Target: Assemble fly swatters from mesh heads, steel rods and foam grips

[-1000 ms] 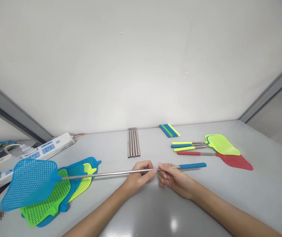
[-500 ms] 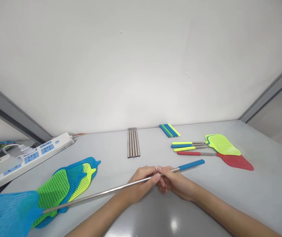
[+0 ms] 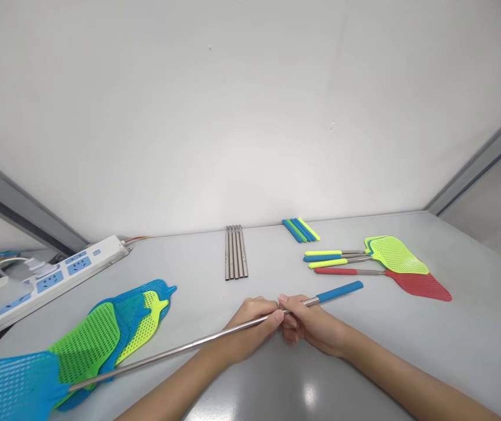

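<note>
A fly swatter (image 3: 180, 349) with a long metal rod, extended, is held across the front of the table. Its blue grip points right, and its blue mesh head reaches the left edge of the picture. My left hand (image 3: 256, 327) is closed around the rod, thumb on top. Right beside it, my right hand (image 3: 303, 318) pinches the rod just below the blue grip (image 3: 340, 291). The swatter's head hangs over a pile of loose swatter heads (image 3: 87, 333) in green, blue and yellow, hiding part of it.
Several metal rods (image 3: 236, 252) lie side by side near the wall. Right of them are several coloured grips (image 3: 301, 230). Swatters with short rods (image 3: 401, 255), yellow, blue and red, lie at the right. A white power strip (image 3: 52, 280) runs along the left edge.
The swatter's head has dropped slightly and shifted left, and its rod looks a little longer. Both hands keep nearly the same place and hold. The view has moved slightly.
</note>
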The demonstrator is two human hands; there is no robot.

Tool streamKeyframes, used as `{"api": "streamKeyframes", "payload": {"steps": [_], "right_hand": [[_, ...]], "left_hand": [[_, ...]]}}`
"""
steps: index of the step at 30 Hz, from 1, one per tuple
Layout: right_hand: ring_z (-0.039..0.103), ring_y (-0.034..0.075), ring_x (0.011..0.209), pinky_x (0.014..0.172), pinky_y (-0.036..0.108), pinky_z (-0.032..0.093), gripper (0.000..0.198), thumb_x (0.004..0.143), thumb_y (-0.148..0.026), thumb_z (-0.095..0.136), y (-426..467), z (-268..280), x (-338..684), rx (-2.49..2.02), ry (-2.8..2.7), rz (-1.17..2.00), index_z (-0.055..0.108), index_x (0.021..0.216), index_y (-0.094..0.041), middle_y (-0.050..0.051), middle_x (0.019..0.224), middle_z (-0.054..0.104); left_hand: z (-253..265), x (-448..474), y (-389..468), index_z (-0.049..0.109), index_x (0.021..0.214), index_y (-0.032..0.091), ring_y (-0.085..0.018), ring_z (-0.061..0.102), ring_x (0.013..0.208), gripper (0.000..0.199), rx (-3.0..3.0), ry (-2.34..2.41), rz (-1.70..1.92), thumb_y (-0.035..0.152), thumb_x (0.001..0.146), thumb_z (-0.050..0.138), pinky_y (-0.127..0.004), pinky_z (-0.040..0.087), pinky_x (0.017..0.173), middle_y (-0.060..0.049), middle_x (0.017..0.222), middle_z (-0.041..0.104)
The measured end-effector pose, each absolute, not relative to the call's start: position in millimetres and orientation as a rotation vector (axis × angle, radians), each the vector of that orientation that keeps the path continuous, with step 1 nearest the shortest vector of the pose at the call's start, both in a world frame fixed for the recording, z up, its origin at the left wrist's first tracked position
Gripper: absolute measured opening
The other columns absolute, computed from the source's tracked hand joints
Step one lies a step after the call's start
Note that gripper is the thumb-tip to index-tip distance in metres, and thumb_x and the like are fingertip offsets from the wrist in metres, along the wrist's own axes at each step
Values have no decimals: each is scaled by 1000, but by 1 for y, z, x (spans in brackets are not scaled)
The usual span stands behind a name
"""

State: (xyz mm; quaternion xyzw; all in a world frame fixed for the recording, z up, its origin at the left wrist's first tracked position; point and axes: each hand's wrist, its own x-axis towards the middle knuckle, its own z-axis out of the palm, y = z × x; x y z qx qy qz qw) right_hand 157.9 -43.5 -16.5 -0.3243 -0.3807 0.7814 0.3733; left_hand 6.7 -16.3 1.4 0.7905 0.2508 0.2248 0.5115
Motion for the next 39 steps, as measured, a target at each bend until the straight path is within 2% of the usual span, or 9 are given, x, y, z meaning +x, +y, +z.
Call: {"api": "streamKeyframes", "payload": {"steps": [8, 13, 16, 22, 24, 28, 31, 34, 39], "right_hand": [[39, 8, 41, 47, 23, 30, 50, 80, -49, 31, -45, -20, 159, -967, -1268, 1874, 35, 42, -15, -3, 41, 34], [42, 9, 42, 48, 24, 32, 54, 80, -50, 26, -49, -15, 158, -1021, -1491, 1758, 43, 42, -15, -1, 41, 42], [42, 9, 42, 48, 24, 32, 53, 79, -51, 28, -49, -14, 157, -1015, -1453, 1787, 44, 43, -15, -1, 41, 41], [40, 9, 42, 47, 24, 29, 46, 78, -44, 38, -46, -17, 157, -927, -1192, 1957, 40, 42, -15, -2, 40, 35], [37, 9, 42, 47, 24, 28, 42, 77, -39, 41, -46, -17, 157, -887, -1088, 2012, 39, 42, -15, -3, 42, 33], [26, 7, 43, 45, 23, 23, 35, 73, -31, 46, -48, -11, 157, -904, -873, 2035, 32, 45, -17, -6, 44, 24], [21, 6, 41, 44, 23, 19, 33, 72, -28, 46, -47, -6, 159, -972, -768, 2081, 26, 47, -18, -7, 45, 20], [19, 5, 39, 44, 23, 18, 35, 72, -28, 45, -45, -5, 163, -1008, -672, 2158, 22, 47, -18, -7, 43, 19], [17, 5, 39, 43, 23, 15, 34, 71, -28, 45, -41, -6, 168, -1050, -590, 2223, 22, 47, -18, -8, 43, 19]], "left_hand": [[0, 6, -18, 63, 76, 15, -12, 57, 70, 37, 1952, 584, 512, 34, 84, 32, -23, 37, 75, -2, 67, 66], [-6, 4, -19, 63, 70, 17, -13, 57, 67, 32, 1966, 585, 531, 34, 82, 38, -24, 37, 73, -3, 68, 67], [-6, 3, -20, 62, 71, 17, -13, 55, 65, 29, 1998, 622, 561, 33, 81, 40, -25, 36, 71, -3, 67, 67], [6, 5, -23, 60, 84, 19, -12, 53, 69, 33, 2006, 549, 528, 26, 86, 27, -25, 33, 74, 0, 71, 66], [6, 7, -24, 60, 82, 18, -12, 51, 68, 35, 1966, 559, 525, 27, 86, 26, -25, 33, 73, -1, 70, 65], [-1, 8, -26, 54, 62, 16, -9, 42, 51, 41, 1795, 643, 567, 33, 86, 25, -22, 34, 59, 2, 52, 51], [-7, 8, -27, 41, 50, 16, -7, 30, 42, 42, 1676, 739, 548, 38, 84, 29, -21, 25, 44, 5, 43, 34], [-11, 8, -25, 33, 49, 16, -6, 26, 42, 41, 1600, 789, 513, 40, 82, 32, -21, 19, 41, 6, 43, 29], [-15, 8, -22, 28, 49, 17, -6, 22, 41, 41, 1479, 829, 491, 42, 81, 35, -22, 16, 40, 7, 43, 22]]}}
